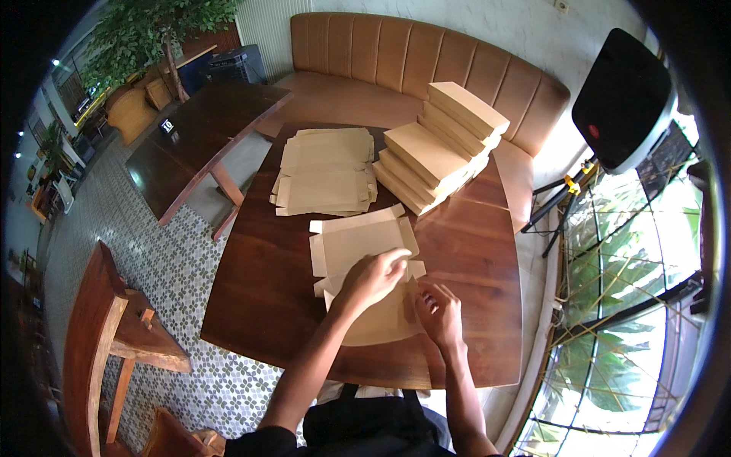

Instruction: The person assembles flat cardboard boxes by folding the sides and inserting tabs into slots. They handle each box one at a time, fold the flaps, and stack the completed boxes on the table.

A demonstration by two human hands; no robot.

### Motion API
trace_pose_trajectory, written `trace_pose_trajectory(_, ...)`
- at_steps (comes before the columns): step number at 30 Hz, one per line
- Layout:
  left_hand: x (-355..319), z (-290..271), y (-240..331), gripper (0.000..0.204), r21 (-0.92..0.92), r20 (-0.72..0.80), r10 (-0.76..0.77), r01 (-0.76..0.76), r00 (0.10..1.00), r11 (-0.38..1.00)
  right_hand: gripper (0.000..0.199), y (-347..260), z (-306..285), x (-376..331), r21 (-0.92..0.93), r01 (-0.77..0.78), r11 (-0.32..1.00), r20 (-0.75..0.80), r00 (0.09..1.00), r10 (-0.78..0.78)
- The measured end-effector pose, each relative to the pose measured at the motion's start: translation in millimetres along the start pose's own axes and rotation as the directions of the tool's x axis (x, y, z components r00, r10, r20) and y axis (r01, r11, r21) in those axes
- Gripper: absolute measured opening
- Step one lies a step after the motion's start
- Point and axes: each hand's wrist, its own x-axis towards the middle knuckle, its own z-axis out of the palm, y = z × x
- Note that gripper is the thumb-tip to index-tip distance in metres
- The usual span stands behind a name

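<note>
Both hands, the left hand and the right hand, loosely pinch the flat box blank, seemingly at one flap; crease it squarely against the surface

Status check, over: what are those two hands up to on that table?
Left hand and right hand both on the flat cardboard blank, fingers bent at its flaps. Flat pile and folded boxes sit beyond, apart. Nothing in the way.

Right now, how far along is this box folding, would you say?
Probably somewhere in the middle. Done: a stack of folded boxes stands at the far side of the wooden table. In hand: the left hand and right hand work on one flat cardboard blank spread open before the person. Left: a pile of unfolded blanks waits beside the stack.
</note>
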Motion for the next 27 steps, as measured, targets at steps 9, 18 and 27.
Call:
trace_pose_trajectory(9,64.8,39.7,-8.4,0.044,0.206,0.328,-0.133,0.066,0.935,0.976,0.024,-5.7,-2.3,-16.0,0.053,-0.039,0.998,-0.011,0.999,0.039)
trace_pose_trajectory(18,-10.1,53.5,-23.3,0.023,-0.426,-0.168,-0.154,0.069,0.974,0.902,0.022,0.4,5.5,-8.1,0.144,-0.330,0.933,-0.023,0.941,0.337)
trace_pose_trajectory(27,-62.2,76.9,-17.5,0.026,-0.681,-0.156,-0.386,0.184,0.909,0.709,0.033,-12.8,-1.4,-3.9,0.276,-0.500,0.821,0.128,0.865,0.484)
